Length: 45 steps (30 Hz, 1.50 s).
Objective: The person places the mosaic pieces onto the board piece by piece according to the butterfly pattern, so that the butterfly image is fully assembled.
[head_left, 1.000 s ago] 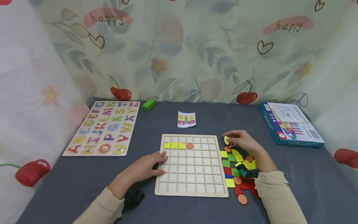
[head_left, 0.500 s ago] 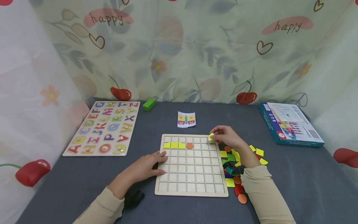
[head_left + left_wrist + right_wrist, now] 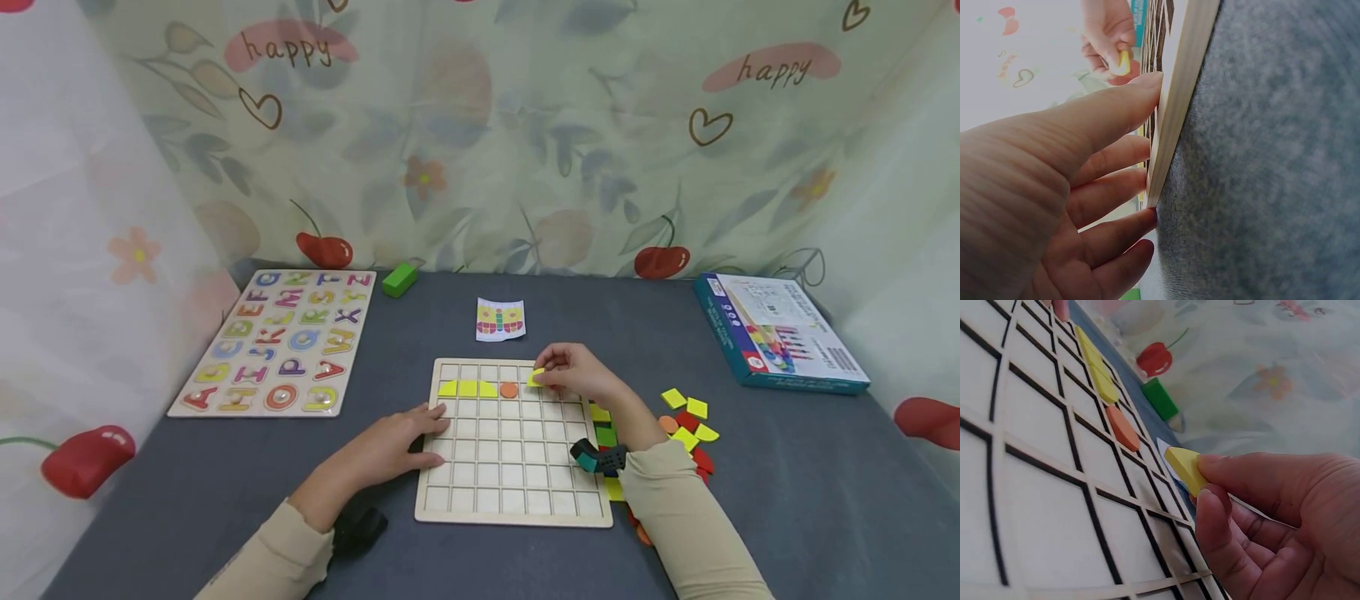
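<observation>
My right hand (image 3: 581,373) pinches a yellow quarter-round tile (image 3: 1184,470) between thumb and index finger. It holds the tile close over the wooden grid board (image 3: 512,454), in the upper rows, to the right of an orange disc (image 3: 509,390). Left of that disc, a yellow square tile (image 3: 468,389) lies in the second row between two yellow quarter-rounds. My left hand (image 3: 390,442) rests at the board's left side; in the left wrist view its extended thumb (image 3: 1129,103) and fingertips touch the edge.
Loose coloured tiles (image 3: 684,437) lie right of the board, partly under my right forearm. A butterfly pattern card (image 3: 500,320) sits behind it. An alphabet puzzle (image 3: 273,346) is at left, a green block (image 3: 400,281) at the back, a flat box (image 3: 782,333) at right.
My right hand has carried the yellow quarter-round leftward from beside the loose tiles to over the board, near the orange disc. My left hand has stayed at the board's left edge.
</observation>
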Motion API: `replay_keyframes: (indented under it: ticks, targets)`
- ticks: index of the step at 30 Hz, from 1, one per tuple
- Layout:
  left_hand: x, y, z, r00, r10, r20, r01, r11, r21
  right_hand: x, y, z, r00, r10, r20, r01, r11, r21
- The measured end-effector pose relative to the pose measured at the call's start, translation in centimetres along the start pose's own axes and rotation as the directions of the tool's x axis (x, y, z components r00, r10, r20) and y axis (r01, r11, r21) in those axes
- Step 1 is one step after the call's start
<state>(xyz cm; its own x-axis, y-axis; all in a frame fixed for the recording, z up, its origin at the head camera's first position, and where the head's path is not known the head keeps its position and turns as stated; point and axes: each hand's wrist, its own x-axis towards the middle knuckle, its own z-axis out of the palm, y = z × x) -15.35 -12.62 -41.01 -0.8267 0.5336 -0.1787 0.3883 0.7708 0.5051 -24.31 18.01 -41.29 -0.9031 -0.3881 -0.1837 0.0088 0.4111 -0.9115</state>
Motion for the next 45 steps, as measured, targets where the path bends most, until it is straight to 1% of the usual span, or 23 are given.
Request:
replay_keyframes:
  ticks: [4,6,9,15,19,24,26,28,33,35,40,45]
  targets:
    - [0.0,0.0,0.0,1.0,0.003,0.002,-0.003,1.0,-0.003,0.1,0.2,0.5,0.999,0.03,0.024,-0.03,0.999,0.027]
    - [-0.1,0.0,0.0,1.0,0.007,0.001,-0.007,1.0,-0.005,0.1,0.2,0.6,0.999,0.04,0.027,-0.041,0.999,0.02]
    - [-0.1,0.0,0.0,1.0,0.012,-0.001,-0.012,1.0,-0.009,0.1,0.4,0.8,0.999,0.024,0.026,-0.024,1.0,-0.014]
    - [-0.2,0.1,-0.1,1.0,0.024,-0.003,-0.025,1.0,-0.005,-0.1,0.3,0.9,0.999,-0.048,0.019,0.049,0.996,-0.073]
    - [-0.2,0.1,-0.1,1.0,0.028,-0.001,-0.028,1.0,-0.004,-0.2,0.4,1.0,0.997,-0.071,0.02,0.072,0.992,-0.106]
    - [-0.2,0.1,-0.1,1.0,0.024,0.002,-0.024,1.0,-0.002,-0.2,0.2,1.1,0.999,-0.04,0.023,0.042,0.992,-0.119]
    - [-0.1,0.1,-0.2,1.0,0.022,0.004,-0.022,1.0,-0.004,-0.2,0.1,1.0,1.0,-0.016,0.017,0.018,0.994,-0.108]
    - [-0.1,0.1,-0.2,1.0,0.019,0.005,-0.019,1.0,-0.004,-0.3,0.0,0.9,1.0,-0.012,0.017,0.014,0.993,-0.114]
    - [-0.2,0.0,-0.1,1.0,0.005,0.006,-0.005,1.0,-0.007,-0.9,0.0,-0.2,0.999,-0.039,0.034,0.045,0.984,-0.172]
    - [-0.2,0.0,-0.1,1.0,0.002,0.005,-0.002,1.0,-0.009,-1.2,0.0,-0.9,0.999,-0.041,0.029,0.045,0.984,-0.175]
    - [-0.2,0.1,-0.1,1.0,0.008,0.001,-0.008,1.0,-0.011,-2.4,0.4,-2.9,0.999,-0.013,-0.04,0.005,0.983,-0.184]
    - [-0.2,0.1,-0.1,1.0,0.012,-0.002,-0.012,1.0,-0.011,-3.9,1.5,-5.4,0.995,0.033,-0.099,-0.05,0.984,-0.174]
